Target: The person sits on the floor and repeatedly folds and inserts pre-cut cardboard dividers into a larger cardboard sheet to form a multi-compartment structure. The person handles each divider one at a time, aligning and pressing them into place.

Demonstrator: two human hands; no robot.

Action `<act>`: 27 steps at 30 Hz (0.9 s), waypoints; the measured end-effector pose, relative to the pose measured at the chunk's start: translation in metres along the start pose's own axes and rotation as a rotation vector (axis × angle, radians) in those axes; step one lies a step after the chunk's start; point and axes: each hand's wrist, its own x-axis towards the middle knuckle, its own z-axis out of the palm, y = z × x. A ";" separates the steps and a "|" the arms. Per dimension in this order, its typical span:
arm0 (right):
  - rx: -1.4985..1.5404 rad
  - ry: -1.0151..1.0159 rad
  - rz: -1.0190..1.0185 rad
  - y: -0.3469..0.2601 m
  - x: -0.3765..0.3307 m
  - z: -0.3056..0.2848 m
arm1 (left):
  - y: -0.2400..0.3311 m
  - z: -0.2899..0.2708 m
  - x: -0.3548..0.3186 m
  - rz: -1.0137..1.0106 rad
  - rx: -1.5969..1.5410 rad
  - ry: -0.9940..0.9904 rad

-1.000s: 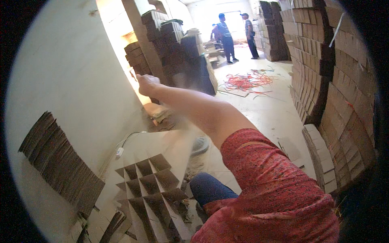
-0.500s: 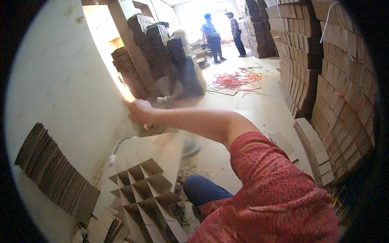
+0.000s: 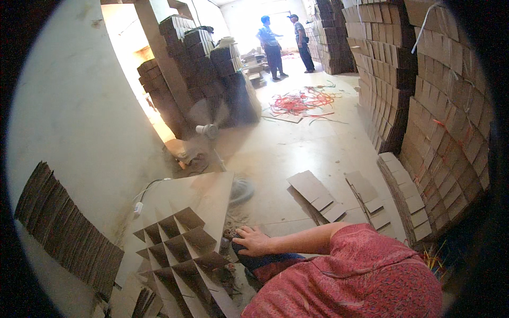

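My right hand (image 3: 252, 241) rests on the knee of my dark blue trousers (image 3: 270, 261), its fingers spread and nothing held. The bare forearm runs back to a red patterned sleeve. Left of the knee stands an assembled cardboard divider grid (image 3: 183, 246) with several open cells. It sits on a pale board-like surface (image 3: 209, 193). My left hand is out of sight.
A long row of cardboard strips (image 3: 69, 228) stands by the left wall. Ahead is a fan (image 3: 207, 130) on a round base (image 3: 241, 191). Flat cardboard pieces (image 3: 315, 193) and red strapping (image 3: 302, 102) lie on the floor. Tall cardboard stacks (image 3: 382, 69) line the right; two people (image 3: 271, 45) stand far off.
My right arm, stretched out toward the left wall near the fan before, has drawn back, and its hand now lies on my knee. The view has shifted slightly.
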 end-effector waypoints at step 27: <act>0.020 0.088 -0.002 0.001 -0.009 0.010 | 0.019 0.002 -0.005 -0.100 -0.082 -0.040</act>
